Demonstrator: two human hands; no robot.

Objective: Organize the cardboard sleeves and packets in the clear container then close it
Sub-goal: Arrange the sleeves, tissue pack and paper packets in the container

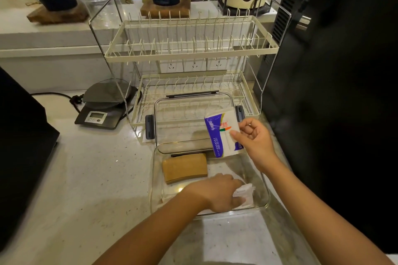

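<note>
Hovering packet (pixel 223 133) above container's (pixel 266 191) open right side

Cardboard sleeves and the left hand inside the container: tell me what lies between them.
Nothing: the head view shows only bare clear container floor between the cardboard sleeves and the left hand, which rests on a white packet.

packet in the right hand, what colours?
White packet with a purple-blue band and small red and orange print, held in the right hand. Head view shows it.

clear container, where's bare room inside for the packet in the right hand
Bare floor in the clear container lies right of the cardboard sleeves, under the purple-white packet. The near right corner is crowded by the left hand on a white packet.
</note>
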